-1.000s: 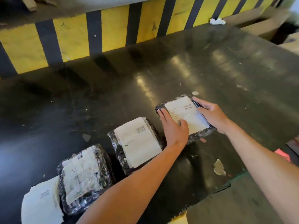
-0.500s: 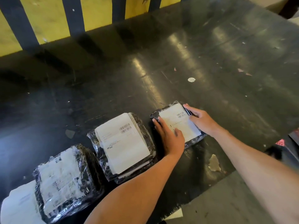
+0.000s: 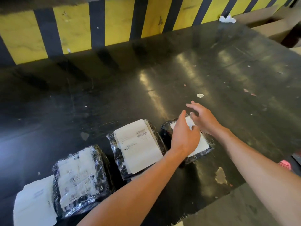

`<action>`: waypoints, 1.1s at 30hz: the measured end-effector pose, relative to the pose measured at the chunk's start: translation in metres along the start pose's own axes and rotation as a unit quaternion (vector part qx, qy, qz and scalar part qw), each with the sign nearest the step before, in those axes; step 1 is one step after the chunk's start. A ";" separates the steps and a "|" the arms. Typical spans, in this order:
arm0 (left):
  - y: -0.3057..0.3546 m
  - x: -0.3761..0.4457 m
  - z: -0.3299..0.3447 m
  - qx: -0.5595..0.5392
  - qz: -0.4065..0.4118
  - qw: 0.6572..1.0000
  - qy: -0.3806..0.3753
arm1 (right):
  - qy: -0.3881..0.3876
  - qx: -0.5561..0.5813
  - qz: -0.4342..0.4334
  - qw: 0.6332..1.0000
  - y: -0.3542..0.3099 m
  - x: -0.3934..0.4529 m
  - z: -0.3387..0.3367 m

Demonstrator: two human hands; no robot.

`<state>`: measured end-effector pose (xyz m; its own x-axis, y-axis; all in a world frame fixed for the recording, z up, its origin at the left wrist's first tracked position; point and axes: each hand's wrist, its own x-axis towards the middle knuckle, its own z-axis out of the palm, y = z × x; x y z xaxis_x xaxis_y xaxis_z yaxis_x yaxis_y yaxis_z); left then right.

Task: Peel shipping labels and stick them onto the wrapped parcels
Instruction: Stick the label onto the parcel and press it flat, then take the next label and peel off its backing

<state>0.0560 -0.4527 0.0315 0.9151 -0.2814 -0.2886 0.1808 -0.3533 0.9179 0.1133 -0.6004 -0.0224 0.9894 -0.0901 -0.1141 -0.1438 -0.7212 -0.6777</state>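
Grip: both hands spread | left hand hides label | right hand blurred

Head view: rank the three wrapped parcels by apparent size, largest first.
1. Left parcel and middle parcel: look about alike; the left sits nearer the camera, so unranked.
2. Right parcel: looks smallest, though farthest and partly hidden by both hands.
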 end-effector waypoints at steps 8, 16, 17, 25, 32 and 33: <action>-0.009 -0.046 -0.135 0.169 0.199 0.943 0.208 | 0.050 -0.014 -0.108 0.993 -0.133 -0.004 0.044; -0.106 -0.119 -0.270 0.195 0.096 0.915 0.341 | -0.061 -0.052 -0.229 0.970 -0.243 -0.053 0.163; -0.122 -0.130 -0.281 0.197 0.079 0.912 0.351 | -0.082 -0.067 -0.239 0.965 -0.252 -0.062 0.179; -0.267 -0.209 -0.329 0.232 -0.203 0.877 0.368 | -0.248 -0.222 -0.260 0.906 -0.252 -0.116 0.268; -0.309 -0.226 -0.337 0.098 -0.340 0.839 0.414 | -0.202 -0.286 -0.281 0.893 -0.233 -0.128 0.286; -0.310 -0.226 -0.340 0.084 -0.350 0.834 0.417 | -0.203 -0.288 -0.282 0.892 -0.233 -0.127 0.287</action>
<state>-0.0842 0.0237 -0.0956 0.5509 0.7407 -0.3845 0.7879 -0.3096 0.5324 0.0148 -0.2244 -0.0585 0.7948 0.5709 -0.2059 0.5250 -0.8170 -0.2387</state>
